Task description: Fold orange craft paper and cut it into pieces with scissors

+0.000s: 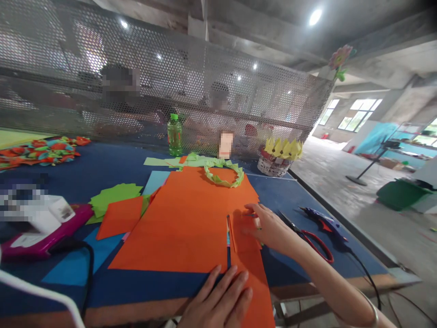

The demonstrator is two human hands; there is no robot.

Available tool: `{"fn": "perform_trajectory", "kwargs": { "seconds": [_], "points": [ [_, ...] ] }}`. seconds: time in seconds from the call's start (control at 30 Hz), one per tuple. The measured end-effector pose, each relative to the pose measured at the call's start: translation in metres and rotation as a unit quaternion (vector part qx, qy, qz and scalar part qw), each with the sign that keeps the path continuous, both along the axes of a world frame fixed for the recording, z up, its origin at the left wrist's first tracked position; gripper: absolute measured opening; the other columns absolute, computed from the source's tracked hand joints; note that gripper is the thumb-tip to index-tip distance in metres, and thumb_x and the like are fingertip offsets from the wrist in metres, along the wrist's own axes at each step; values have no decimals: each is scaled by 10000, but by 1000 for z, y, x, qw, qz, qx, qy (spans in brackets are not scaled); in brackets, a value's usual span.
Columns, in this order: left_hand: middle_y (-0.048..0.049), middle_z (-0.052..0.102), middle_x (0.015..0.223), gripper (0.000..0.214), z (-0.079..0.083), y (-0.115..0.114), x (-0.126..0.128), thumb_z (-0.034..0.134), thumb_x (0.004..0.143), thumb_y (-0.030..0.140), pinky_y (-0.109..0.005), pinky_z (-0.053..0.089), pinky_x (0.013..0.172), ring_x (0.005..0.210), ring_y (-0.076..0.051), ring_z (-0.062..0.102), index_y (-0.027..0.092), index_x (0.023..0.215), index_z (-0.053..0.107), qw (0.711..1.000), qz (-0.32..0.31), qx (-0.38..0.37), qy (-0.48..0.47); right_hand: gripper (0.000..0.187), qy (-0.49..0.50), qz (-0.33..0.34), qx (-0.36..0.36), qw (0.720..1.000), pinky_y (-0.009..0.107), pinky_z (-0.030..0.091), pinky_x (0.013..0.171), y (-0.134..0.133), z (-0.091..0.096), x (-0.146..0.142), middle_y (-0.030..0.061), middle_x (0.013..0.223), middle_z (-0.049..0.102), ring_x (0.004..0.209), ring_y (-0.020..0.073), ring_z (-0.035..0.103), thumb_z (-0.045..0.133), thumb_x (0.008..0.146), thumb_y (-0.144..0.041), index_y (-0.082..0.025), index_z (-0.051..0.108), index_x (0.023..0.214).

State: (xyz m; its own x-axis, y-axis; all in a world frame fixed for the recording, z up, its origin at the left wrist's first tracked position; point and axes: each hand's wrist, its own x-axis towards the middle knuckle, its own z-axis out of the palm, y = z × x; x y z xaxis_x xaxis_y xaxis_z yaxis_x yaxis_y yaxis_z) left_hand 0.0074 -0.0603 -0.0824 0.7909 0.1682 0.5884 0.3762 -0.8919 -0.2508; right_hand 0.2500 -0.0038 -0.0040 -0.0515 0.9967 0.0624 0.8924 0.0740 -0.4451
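Note:
A large orange sheet (170,218) lies over the middle of the blue-topped table. My left hand (220,298) rests flat at the near edge, its fingers spread beside and partly over an orange strip (251,284). Further up that strip lies a smaller orange rectangle (242,232). My right hand (266,223) reaches over this rectangle from the right, fingers curved and apart at its upper right side; the thumb is a little blurred. A ring of folded light green paper (234,182) sits on the sheet's far end. Red-handled scissors (316,243) lie right of my right hand.
A blue glue gun (322,218) with a cord lies at the right. Behind stand a green bottle (175,136) and a basket with yellow folded points (275,164), before a perforated metal screen (164,86). Green paper pieces (114,198) and a magenta device (44,234) occupy the left.

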Motion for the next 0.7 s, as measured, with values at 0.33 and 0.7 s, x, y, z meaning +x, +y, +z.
{"fn": "perform_trajectory", "kwargs": {
  "seconds": [0.33,0.7],
  "points": [
    [-50,700,1316,363,-6,0,2,354,1051,208,-355,205,1238,1325,-162,563,162,1265,645,994,-38,-29,-97,192,25,24,-27,999,261,306,601,14,-2,6,-14,657,609,659,165,536,742,737,-298,-203,583,687],
    [-152,672,1330,512,50,13,14,646,900,521,-405,543,1003,1253,-300,624,189,1288,620,560,-44,-708,-428,335,390,67,-125,910,247,451,629,-42,27,-19,-35,803,664,690,150,599,826,716,-376,-222,603,912]
  ]
}}
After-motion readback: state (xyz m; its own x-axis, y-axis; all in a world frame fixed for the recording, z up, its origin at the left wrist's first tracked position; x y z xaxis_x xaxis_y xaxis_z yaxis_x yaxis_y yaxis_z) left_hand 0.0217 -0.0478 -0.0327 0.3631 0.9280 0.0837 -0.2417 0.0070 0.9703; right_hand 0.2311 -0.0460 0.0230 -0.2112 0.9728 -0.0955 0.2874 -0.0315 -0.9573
